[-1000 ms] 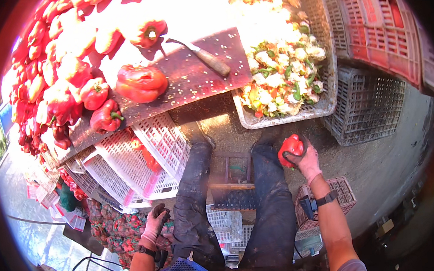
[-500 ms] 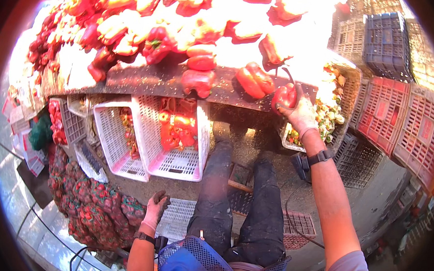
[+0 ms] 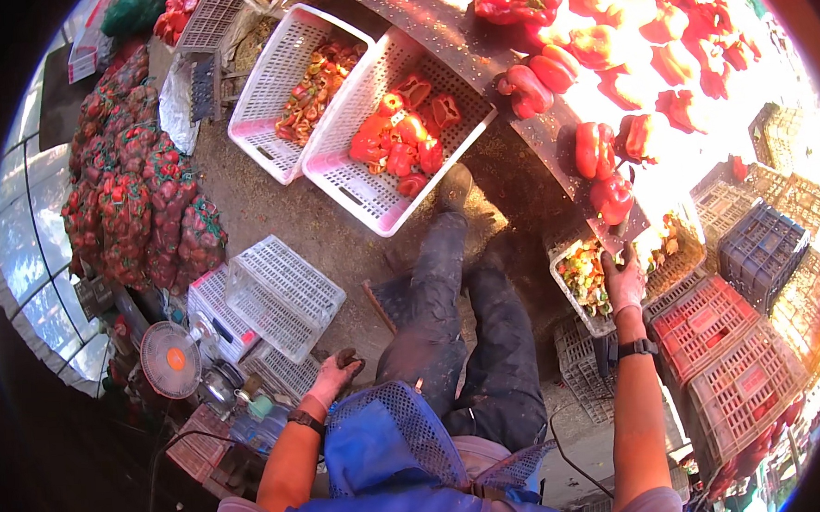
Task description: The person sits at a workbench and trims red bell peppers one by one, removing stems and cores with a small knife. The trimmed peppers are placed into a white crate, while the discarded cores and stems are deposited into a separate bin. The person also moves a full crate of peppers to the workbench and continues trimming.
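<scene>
My right hand [image 3: 627,284], its fingertips dark, is at the table's right corner above a crate of pepper scraps [image 3: 583,279]. Its fingers close around a dark, handle-like thing I cannot make out clearly. Just beyond them a red bell pepper [image 3: 612,199] sits at the table edge [image 3: 554,170]. More red peppers [image 3: 595,149] lie close behind it. My left hand [image 3: 335,378] hovers beside my left thigh, fingers loosely bent and apart, nothing visible in them. Nearest to it is a white plastic crate [image 3: 287,295].
Two tilted white crates hold cut red peppers [image 3: 404,140] and scraps [image 3: 318,94]. Net sacks of peppers [image 3: 138,196] are piled at left, above a small fan [image 3: 170,359]. Red crates [image 3: 745,368] and a dark blue crate [image 3: 764,254] are stacked at right.
The view has swung, so the table now slants to the right. My right hand was wrapped around a red pepper; that grip is gone and the hand sits lower, below a pepper on the edge.
</scene>
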`<state>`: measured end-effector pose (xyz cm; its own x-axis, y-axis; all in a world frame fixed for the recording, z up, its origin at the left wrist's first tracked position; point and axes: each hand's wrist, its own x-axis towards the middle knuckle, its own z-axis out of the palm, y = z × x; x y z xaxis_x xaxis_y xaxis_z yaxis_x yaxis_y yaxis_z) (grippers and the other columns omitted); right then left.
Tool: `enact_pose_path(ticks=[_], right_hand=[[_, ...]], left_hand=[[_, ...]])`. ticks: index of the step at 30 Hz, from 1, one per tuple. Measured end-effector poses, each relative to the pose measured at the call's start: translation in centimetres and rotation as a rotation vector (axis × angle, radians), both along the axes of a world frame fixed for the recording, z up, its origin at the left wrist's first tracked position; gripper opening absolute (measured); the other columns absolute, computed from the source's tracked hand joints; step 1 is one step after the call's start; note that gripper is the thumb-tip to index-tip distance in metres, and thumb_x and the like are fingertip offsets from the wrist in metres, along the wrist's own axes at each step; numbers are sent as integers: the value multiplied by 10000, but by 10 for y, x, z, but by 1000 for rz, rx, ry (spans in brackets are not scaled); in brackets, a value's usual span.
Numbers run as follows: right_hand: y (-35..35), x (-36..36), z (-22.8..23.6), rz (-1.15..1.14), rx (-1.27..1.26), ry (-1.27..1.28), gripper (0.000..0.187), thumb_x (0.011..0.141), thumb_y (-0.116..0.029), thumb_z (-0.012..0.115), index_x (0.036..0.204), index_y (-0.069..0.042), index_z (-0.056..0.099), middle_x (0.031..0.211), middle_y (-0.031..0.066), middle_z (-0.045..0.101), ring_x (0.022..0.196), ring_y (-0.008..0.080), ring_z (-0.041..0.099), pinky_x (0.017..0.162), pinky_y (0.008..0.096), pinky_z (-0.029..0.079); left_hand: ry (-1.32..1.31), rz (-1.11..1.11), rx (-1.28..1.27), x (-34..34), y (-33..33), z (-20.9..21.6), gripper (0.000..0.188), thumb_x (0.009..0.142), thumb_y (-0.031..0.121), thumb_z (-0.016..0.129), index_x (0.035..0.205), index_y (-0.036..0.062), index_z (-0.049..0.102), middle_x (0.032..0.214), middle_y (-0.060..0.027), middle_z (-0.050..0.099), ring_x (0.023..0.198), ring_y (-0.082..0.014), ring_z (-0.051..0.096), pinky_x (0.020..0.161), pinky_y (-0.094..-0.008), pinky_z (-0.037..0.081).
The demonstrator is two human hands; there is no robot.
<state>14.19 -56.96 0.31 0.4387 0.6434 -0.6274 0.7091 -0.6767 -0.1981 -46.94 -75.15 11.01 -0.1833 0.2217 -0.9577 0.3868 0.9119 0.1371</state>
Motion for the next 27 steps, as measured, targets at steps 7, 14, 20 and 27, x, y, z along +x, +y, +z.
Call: enact_pose_path(ticks=[7, 14, 20, 27], right_hand=[[-77, -26, 2, 142, -212, 84, 701, 873, -438, 761, 1408, -31, 562, 1305, 215, 667, 1217, 385, 625, 1058, 460, 474], [-79, -56, -3, 254, -191, 183, 552, 889, -393, 759, 1293, -30, 665, 1231, 204, 710, 1177, 367, 660, 1022, 442, 506], [-58, -73, 3, 170, -20, 259, 387, 934, -265, 735, 1213, 0, 694, 1009, 134, 762, 793, 225, 729, 700, 354, 580], [-33, -152, 16, 24, -141, 282, 444, 892, -403, 765, 1163, -52, 744, 1117, 170, 756, 1080, 342, 709, 957, 435, 543]], left_hand=[[-3, 89, 102, 23, -33, 46, 549, 953, 235, 721, 1389, -57, 556, 1275, -202, 691, 1182, -240, 666, 997, -332, 523], [20, 240, 181, -5, -45, 51, 519, 949, 241, 725, 1357, -45, 578, 1269, -205, 694, 1172, -251, 671, 993, -343, 530], [1, 190, 169, -45, -67, 37, 549, 936, 201, 737, 1393, -50, 563, 1305, -219, 673, 1196, -273, 664, 1012, -365, 526], [73, 448, 335, -134, -82, 27, 457, 930, 200, 753, 1290, -57, 638, 1205, -160, 724, 1096, -231, 686, 947, -327, 535]])
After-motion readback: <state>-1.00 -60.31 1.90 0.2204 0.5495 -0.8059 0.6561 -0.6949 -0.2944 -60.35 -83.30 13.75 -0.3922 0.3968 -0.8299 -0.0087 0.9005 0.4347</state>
